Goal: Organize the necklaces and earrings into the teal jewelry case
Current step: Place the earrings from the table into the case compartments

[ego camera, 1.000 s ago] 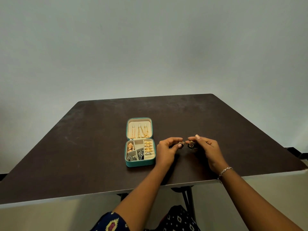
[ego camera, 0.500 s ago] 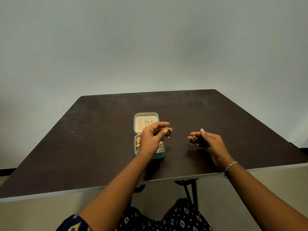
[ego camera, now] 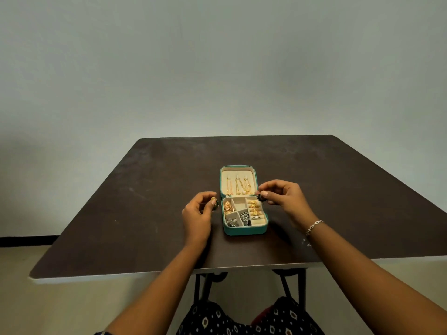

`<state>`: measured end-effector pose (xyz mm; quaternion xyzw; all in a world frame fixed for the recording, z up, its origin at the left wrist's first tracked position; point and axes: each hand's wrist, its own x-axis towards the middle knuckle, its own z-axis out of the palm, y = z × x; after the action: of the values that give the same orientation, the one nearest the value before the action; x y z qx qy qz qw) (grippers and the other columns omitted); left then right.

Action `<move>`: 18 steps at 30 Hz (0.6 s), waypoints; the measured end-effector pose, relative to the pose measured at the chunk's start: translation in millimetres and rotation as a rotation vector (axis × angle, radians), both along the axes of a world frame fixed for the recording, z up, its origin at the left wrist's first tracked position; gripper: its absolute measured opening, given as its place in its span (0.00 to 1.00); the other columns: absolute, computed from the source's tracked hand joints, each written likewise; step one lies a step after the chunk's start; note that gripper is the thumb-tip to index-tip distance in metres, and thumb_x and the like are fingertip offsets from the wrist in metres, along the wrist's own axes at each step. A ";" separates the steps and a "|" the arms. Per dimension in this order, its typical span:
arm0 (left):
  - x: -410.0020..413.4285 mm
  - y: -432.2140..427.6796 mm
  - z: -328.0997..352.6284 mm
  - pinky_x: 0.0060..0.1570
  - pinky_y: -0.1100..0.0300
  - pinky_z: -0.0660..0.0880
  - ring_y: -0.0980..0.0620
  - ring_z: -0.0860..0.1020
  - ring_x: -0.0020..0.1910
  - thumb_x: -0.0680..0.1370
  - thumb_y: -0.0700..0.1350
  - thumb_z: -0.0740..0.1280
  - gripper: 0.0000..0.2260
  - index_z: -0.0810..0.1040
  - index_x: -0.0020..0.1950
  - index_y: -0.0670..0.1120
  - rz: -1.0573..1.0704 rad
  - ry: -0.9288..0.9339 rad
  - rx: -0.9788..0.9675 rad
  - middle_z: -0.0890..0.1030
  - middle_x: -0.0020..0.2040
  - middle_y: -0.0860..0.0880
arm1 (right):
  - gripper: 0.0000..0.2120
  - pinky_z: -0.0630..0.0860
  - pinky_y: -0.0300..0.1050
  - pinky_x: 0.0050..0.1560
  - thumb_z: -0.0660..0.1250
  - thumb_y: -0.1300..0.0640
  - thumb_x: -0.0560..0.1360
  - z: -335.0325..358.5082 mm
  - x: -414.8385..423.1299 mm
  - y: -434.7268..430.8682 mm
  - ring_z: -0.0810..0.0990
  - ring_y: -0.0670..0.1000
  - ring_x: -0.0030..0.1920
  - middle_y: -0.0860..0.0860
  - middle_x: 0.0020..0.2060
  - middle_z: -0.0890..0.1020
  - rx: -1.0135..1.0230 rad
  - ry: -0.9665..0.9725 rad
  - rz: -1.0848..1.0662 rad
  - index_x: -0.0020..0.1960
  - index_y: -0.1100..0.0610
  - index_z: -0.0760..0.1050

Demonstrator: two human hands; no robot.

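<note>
The teal jewelry case (ego camera: 244,231) lies open in the middle of the dark table. Gold necklaces (ego camera: 238,187) hang in its raised lid. Its cream tray holds gold rings (ego camera: 255,207) on the right, a gold piece at the back left and dark earrings (ego camera: 239,220) at the front. My left hand (ego camera: 197,215) is just left of the case and pinches a small dark and gold earring (ego camera: 214,203). My right hand (ego camera: 284,197) hovers over the case's right rim and pinches a matching dark earring (ego camera: 261,197).
The brown table (ego camera: 135,213) ends close to me at a pale front edge. A grey wall stands behind it. A silver bracelet (ego camera: 313,227) circles my right wrist. Patterned cloth on my lap shows below the table.
Both hands have shifted with their earrings so that they now sit on either side of the case. The left hand no longer covers the tray. The view has turned towards the case.
</note>
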<state>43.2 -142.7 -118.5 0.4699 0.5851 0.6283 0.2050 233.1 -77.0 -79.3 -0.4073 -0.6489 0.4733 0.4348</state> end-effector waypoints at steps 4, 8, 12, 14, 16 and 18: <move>-4.7 1.8 -4.9 0.46 0.57 0.78 0.56 0.79 0.41 0.76 0.35 0.64 0.10 0.79 0.49 0.49 0.000 0.005 -0.029 0.80 0.42 0.53 | 0.06 0.77 0.33 0.40 0.64 0.73 0.71 3.7 -25.7 5.8 0.82 0.45 0.39 0.57 0.40 0.81 -0.004 -0.002 0.036 0.46 0.67 0.76; -6.7 3.3 -6.5 0.46 0.56 0.78 0.54 0.79 0.42 0.75 0.35 0.64 0.10 0.78 0.48 0.49 -0.011 0.007 -0.052 0.80 0.41 0.55 | 0.08 0.78 0.37 0.46 0.66 0.69 0.71 -1.9 -35.1 14.4 0.82 0.48 0.44 0.54 0.42 0.83 0.061 -0.179 0.044 0.43 0.58 0.78; -7.2 3.4 -6.7 0.46 0.55 0.78 0.55 0.79 0.42 0.75 0.35 0.65 0.10 0.78 0.46 0.50 -0.027 -0.006 -0.068 0.80 0.41 0.56 | 0.07 0.74 0.31 0.46 0.68 0.65 0.72 -5.8 -39.5 19.7 0.80 0.42 0.45 0.48 0.43 0.82 0.197 -0.451 0.058 0.45 0.55 0.79; -7.2 3.5 -6.7 0.45 0.55 0.78 0.56 0.79 0.42 0.75 0.36 0.65 0.10 0.78 0.46 0.52 -0.040 -0.008 -0.079 0.79 0.41 0.57 | 0.06 0.72 0.29 0.46 0.67 0.64 0.72 -5.0 -41.1 20.8 0.78 0.41 0.46 0.47 0.43 0.81 0.245 -0.537 0.075 0.46 0.55 0.80; -7.5 3.7 -7.0 0.45 0.55 0.79 0.56 0.79 0.43 0.75 0.36 0.65 0.12 0.77 0.44 0.55 -0.045 -0.012 -0.087 0.80 0.41 0.57 | 0.06 0.72 0.29 0.46 0.67 0.64 0.72 -4.1 -42.9 21.8 0.78 0.42 0.46 0.48 0.44 0.82 0.275 -0.591 0.095 0.47 0.56 0.80; -8.8 4.1 -7.1 0.44 0.54 0.79 0.55 0.79 0.43 0.75 0.37 0.65 0.13 0.77 0.43 0.57 -0.040 -0.023 -0.090 0.80 0.42 0.57 | 0.06 0.74 0.30 0.46 0.68 0.64 0.72 -3.5 -44.5 22.3 0.79 0.43 0.45 0.49 0.44 0.83 0.298 -0.633 0.104 0.47 0.55 0.80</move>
<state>34.4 -138.6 -125.6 0.4647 0.6009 0.6023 0.2453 188.6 -54.7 -82.9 -0.4325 -0.8332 0.2451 0.2421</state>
